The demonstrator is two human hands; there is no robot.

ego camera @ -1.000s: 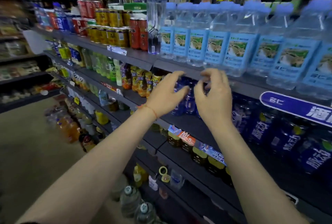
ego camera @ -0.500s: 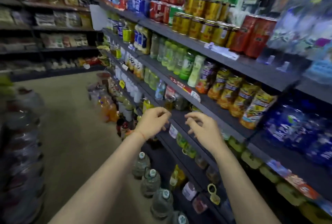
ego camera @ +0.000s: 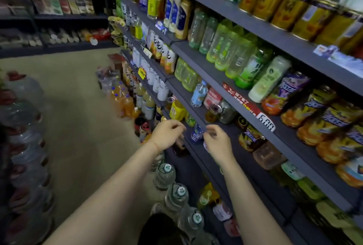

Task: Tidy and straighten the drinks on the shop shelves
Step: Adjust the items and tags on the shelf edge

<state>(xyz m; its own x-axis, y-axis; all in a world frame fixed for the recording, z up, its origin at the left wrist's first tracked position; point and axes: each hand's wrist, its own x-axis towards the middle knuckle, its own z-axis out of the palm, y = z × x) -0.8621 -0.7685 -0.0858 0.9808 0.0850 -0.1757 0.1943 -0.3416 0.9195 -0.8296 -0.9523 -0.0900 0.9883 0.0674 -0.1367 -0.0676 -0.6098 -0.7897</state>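
Observation:
Grey shop shelves (ego camera: 220, 76) run along the right, packed with drinks. Green tea bottles (ego camera: 225, 48) stand in a slanting row, with orange and purple bottles (ego camera: 314, 117) to their right. Gold cans (ego camera: 284, 3) fill the top shelf. My left hand (ego camera: 167, 134) and my right hand (ego camera: 216, 142) hover side by side at a lower shelf's edge, fingers loosely curled, holding nothing. A small blue bottle (ego camera: 197, 134) stands between them, close to my right fingertips; I cannot tell whether they touch it.
Large water jugs (ego camera: 167, 174) stand in a row on the floor below my arms. More jugs (ego camera: 23, 126) are stacked at the left. Orange drink bottles (ego camera: 125, 103) sit on the floor further along the beige aisle floor (ego camera: 68, 97). Snack shelves (ego camera: 59, 8) line the back.
The view has swung left along the shelves, away from the water bottles. Both hands have dropped from the blue bottles on a higher shelf to a lower shelf edge.

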